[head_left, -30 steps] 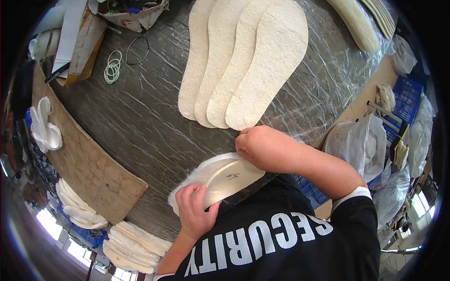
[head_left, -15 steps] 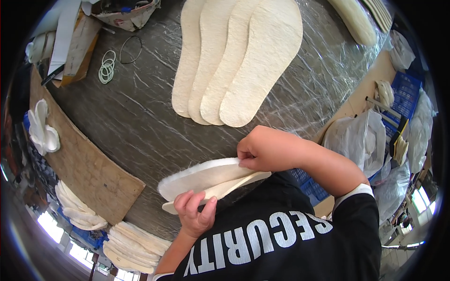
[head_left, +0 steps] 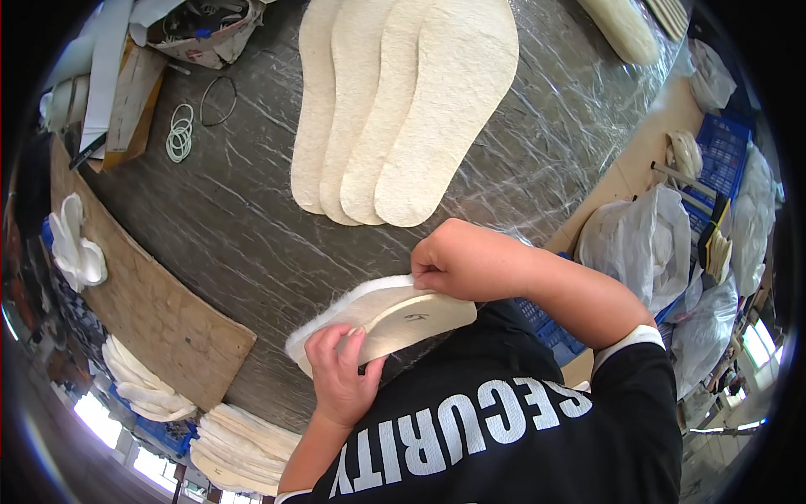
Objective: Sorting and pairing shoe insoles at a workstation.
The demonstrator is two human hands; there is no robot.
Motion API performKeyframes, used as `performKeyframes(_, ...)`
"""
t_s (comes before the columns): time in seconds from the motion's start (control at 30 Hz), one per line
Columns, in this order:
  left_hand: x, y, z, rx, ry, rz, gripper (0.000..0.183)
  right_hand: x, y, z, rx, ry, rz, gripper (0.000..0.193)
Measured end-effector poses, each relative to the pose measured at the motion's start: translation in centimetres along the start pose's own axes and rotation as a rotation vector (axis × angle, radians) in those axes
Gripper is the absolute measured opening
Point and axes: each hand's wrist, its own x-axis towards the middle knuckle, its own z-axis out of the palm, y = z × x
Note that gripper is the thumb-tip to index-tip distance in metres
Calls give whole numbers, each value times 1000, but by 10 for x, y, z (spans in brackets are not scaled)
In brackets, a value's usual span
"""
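Observation:
Just in front of my body, a white fleecy insole (head_left: pixel 336 312) is held together with a smooth beige sole-shaped piece (head_left: pixel 442 322) lying against its near side. My left hand (head_left: pixel 346 380) grips both at their left part, thumb and fingers closed over the near edge. With fingertips pinched, my right hand (head_left: pixel 464 262) holds the upper edge near the right end. A small dark handwritten mark shows on the beige piece. Beyond my hands, several large cream felt insoles (head_left: pixel 453 101) lie overlapped in a fan on the table.
Clear plastic film covers the dark table (head_left: pixel 243 202). Rubber bands (head_left: pixel 180 134) lie at the far left, near a cardboard box (head_left: pixel 134 109). A brown board (head_left: pixel 159 286) lines the left edge, with stacked insoles (head_left: pixel 239 449) below it. Plastic bags (head_left: pixel 625 244) and blue crates (head_left: pixel 724 155) stand right.
The beige piece has turned so that its flat, marked face shows; before, it was seen almost edge-on. Both hands keep their grip. The view has shifted slightly.

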Motion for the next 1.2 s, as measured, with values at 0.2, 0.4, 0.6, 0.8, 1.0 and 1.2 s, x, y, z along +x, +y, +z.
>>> performKeyframes(0.2, 0, 1, -1, 5, 11, -1, 70, -8, 6, 0, 79, 36, 0, 25)
performKeyframes(0.4, -4, -3, 3, 27, 27, 46, 70, -32, 14, -1, 305, -17, 18, 30)
performKeyframes(0.6, -6, -5, 6, 52, 75, 113, 68, -37, 25, 12, 618, -96, 65, 32)
performKeyframes(0.8, -13, -8, 6, 62, 106, 208, 64, -35, 26, 19, 615, -207, 46, 20)
performKeyframes(1.0, -15, -12, 9, 66, 169, 241, 62, -35, 37, 38, 771, -131, -163, 17)
performKeyframes(1.2, -19, -16, 12, 92, 221, 272, 62, -35, 37, 49, 831, -76, -151, 16)
